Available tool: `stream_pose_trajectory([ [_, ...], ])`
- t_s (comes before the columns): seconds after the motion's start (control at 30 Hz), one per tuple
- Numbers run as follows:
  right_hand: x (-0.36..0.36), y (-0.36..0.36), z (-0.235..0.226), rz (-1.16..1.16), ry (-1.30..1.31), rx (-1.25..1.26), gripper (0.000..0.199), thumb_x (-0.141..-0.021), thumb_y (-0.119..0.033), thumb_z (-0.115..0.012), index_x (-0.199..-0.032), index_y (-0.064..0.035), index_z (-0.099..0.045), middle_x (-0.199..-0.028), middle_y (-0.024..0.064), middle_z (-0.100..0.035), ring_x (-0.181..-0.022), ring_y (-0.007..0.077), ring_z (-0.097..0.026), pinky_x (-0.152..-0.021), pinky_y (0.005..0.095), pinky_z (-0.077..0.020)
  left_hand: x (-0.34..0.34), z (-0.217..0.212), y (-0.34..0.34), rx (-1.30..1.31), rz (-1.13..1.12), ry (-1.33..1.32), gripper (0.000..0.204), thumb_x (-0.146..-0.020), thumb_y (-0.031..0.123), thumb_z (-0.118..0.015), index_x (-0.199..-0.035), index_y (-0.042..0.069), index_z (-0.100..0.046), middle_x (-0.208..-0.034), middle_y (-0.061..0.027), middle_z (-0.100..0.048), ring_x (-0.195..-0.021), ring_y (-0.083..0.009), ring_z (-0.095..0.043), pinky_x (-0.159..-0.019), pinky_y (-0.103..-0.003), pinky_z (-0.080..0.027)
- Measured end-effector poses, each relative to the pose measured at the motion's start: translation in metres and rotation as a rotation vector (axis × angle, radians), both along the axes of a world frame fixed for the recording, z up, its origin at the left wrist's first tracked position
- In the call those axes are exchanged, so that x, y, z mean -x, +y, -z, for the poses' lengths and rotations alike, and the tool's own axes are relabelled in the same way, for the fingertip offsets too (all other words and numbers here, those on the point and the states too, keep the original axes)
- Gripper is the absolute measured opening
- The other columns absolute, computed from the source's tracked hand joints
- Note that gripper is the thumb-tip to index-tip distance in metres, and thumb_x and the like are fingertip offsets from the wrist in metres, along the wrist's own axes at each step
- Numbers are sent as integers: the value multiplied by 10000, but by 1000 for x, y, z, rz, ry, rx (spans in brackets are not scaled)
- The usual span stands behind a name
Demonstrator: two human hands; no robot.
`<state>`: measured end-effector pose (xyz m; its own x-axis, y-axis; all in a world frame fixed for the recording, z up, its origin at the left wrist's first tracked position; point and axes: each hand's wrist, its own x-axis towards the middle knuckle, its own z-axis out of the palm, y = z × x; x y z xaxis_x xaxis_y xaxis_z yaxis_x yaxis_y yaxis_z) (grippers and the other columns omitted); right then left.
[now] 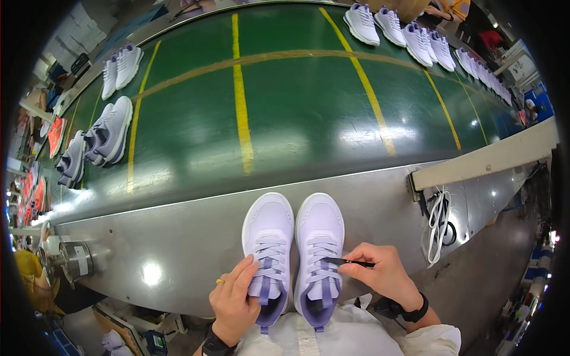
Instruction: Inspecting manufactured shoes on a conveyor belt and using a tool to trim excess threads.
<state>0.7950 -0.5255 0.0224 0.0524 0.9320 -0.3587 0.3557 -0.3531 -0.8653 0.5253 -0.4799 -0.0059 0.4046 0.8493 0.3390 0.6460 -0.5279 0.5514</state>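
Two pale lavender sneakers [270, 228] stand side by side on the metal ledge, toes pointing away from me, with purple tongues and heel loops. My left hand [234, 299] grips the left shoe at its outer side near the collar, its fingers against the upper beside the laces; a gold ring shows on one finger. In my right hand [380, 273] a slim black pointed tool [356, 262] is pinched between thumb and fingers. Its tip rests at the laces of the right shoe [320, 228]; whether it touches them I cannot tell.
Beyond the metal ledge [178, 237] runs a green conveyor belt [190, 124] with yellow lines. More sneakers stand at its left [113, 133] and far right [362, 25]. A pale beam [487, 160] with a hanging bundle of white cord [437, 225] is at right; a metal cylinder [77, 261] at left.
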Motion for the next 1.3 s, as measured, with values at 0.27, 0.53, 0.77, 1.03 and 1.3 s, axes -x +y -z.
stream_pose_trajectory([
  [0.27,8,-4,-9,38,14,-140,162,-774,-117,-741,-881,-15,-674,-717,48,-661,-589,58,-550,-539,220,-434,-14,6,-5,82,-93,-118,600,-585,-55,-595,-1179,26,-568,-900,-119,-657,-672,-283,-611,-628,-351,-507],
  [0.53,47,50,-7,-282,-348,-441,241,-767,-293,-721,-845,-68,-682,-691,94,-637,-569,231,-605,-517,313,-459,-6,8,3,-58,33,91,616,-660,10,-618,-1261,67,-500,-1145,-109,-610,-817,-261,-640,-670,-340,-527],
  [0.77,5,42,7,-214,-182,69,208,-867,-228,-615,-929,-32,-648,-824,88,-629,-761,176,-567,-716,313,-445,-22,37,8,46,177,11,369,-794,171,-597,-1153,85,-589,-957,-130,-616,-729,-298,-618,-548,-374,-498],
  [1.03,-88,15,104,177,-556,-384,303,-891,-255,-627,-1046,5,-630,-699,54,-564,-639,152,-505,-582,283,-434,-25,-24,-48,-134,286,79,527,-736,493,-646,-1041,66,-596,-864,-173,-570,-776,-319,-547,-711,-429,-406],
  [1.3,-52,-11,143,344,-193,-363,332,-907,-265,-615,-1102,1,-574,-843,82,-575,-635,118,-480,-514,239,-398,-91,68,-58,-471,284,99,653,-575,643,-674,-790,27,-647,-885,-263,-533,-803,-417,-523,-716,-539,-390],
])
